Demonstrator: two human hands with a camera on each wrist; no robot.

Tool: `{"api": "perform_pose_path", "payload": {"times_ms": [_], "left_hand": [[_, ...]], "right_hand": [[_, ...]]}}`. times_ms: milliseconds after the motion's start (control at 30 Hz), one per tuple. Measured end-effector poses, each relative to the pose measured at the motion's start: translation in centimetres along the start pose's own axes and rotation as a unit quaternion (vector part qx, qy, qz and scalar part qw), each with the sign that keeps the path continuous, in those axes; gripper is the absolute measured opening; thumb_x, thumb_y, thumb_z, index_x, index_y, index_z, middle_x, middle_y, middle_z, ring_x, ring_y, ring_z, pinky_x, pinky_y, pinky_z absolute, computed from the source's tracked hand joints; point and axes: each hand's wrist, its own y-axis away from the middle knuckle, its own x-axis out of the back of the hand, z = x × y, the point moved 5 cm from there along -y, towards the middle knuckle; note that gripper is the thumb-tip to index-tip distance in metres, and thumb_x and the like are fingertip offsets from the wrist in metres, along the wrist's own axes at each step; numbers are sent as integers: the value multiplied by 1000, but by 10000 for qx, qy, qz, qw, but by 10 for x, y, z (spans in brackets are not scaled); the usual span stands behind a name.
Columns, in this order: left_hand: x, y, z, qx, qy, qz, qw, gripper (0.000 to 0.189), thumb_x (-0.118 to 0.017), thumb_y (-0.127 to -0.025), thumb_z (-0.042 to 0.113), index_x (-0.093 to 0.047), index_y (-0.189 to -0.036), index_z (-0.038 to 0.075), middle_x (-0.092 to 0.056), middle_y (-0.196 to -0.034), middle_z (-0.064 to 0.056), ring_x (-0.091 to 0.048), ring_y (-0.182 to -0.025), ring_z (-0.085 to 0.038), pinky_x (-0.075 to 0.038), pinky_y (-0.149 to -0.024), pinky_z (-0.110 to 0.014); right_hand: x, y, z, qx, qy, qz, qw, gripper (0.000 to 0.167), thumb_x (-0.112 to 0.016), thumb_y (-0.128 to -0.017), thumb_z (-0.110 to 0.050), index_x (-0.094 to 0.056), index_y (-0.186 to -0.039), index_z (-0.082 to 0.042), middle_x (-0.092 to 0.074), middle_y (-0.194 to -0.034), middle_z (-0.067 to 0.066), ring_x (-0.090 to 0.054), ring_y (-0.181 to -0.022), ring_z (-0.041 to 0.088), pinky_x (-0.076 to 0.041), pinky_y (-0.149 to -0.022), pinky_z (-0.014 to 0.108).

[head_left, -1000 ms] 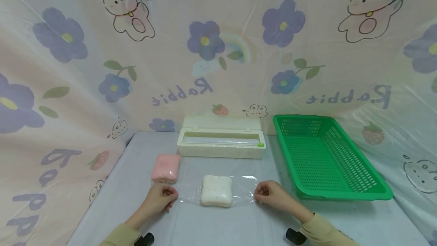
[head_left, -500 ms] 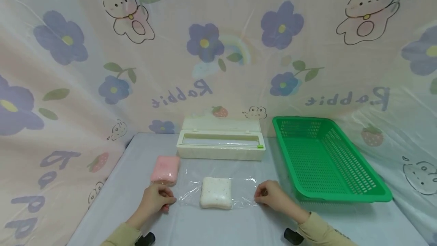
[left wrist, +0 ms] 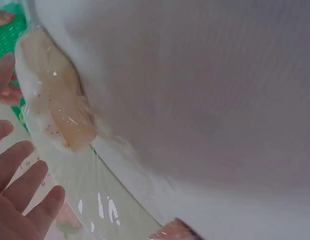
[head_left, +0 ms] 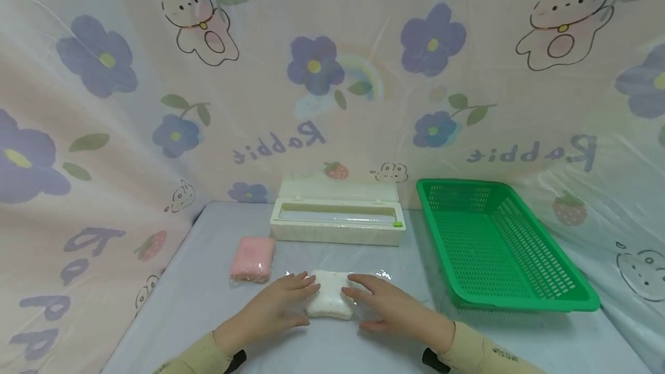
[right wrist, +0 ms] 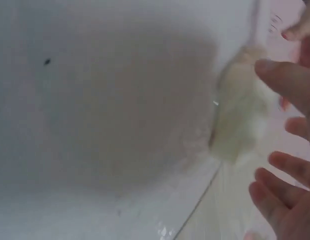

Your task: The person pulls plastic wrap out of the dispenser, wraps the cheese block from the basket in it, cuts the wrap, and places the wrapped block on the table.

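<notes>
Fingers [head_left: 303,292] of left hand [head_left: 271,307] and right hand [head_left: 393,309] spread apart, flanking the white block [head_left: 331,300].

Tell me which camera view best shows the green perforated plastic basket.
The head view: the basket appears there whole and unobstructed. The left wrist view catches only a fragment at its upper left; the right wrist view shows none.

We hold our left hand [head_left: 272,305] and right hand [head_left: 397,307] level with each other, near but apart, fingertips turned inward. Our fingers [left wrist: 27,185] are extended, gently bent and slightly spread, the thumbs [head_left: 373,326] standing away from them. Our sleeved left forearm [head_left: 194,358] and right forearm [head_left: 480,352] angle inward from either side.
</notes>
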Motion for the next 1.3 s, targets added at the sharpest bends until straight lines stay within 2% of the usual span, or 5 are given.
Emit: {"api": "perform_pose_path", "payload": {"times_ms": [167, 467, 767, 1067, 1300], "left_hand": [[-10, -10, 4, -434, -542, -413, 9967, 66, -80, -76, 34, -56, -135, 14, -46, -143, -9, -43, -130, -29, -37, -105, -49], [-15, -22, 9, -963, -1141, -38, 9888, 46, -86, -68, 22, -61, -106, 17, -56, -122, -7, -57, -108, -20, -53, -85, -31], [-2, -34, -11, -219, 530, -372, 9977, 45, -78, -77, 16, -61, -119, 12, -60, -114, 5, -57, -102, -9, -49, -89, -27], [13, -66, -45, 441, 2833, -740, 9551, 33, -74, -86, 22, -57, -111, 9, -63, -109, -1, -60, -109, -17, -46, -98, -39], [11, -85, -75, 1093, 3379, -1060, 9288, 24, -66, -92, 24, -62, -112, 11, -64, -106, 0, -59, -104, -17, -48, -92, -33]], "right_hand": [[-8, -8, -8, 148, 683, -220, 9973, 74, -78, -75, -49, -51, -135, -15, -44, -139, 9, -44, -126, 27, -43, -101, 42], [-13, -20, -14, 313, 1400, -82, 9896, 68, -81, -73, -46, -51, -126, -15, -52, -125, 5, -53, -114, 22, -48, -95, 34], [-7, -24, 10, -495, -498, 14, 9975, 54, -76, -78, -23, -49, -123, -11, -58, -117, 0, -57, -108, 15, -50, -90, 31], [-3, -33, 50, -870, -3359, 249, 9375, 30, -67, -89, -8, -56, -117, -11, -62, -114, -2, -60, -107, 16, -50, -92, 34], [-3, -40, 76, -1798, -4171, 252, 8905, 31, -62, -94, -15, -57, -120, 1, -59, -118, 13, -62, -103, 25, -53, -86, 30]]}}
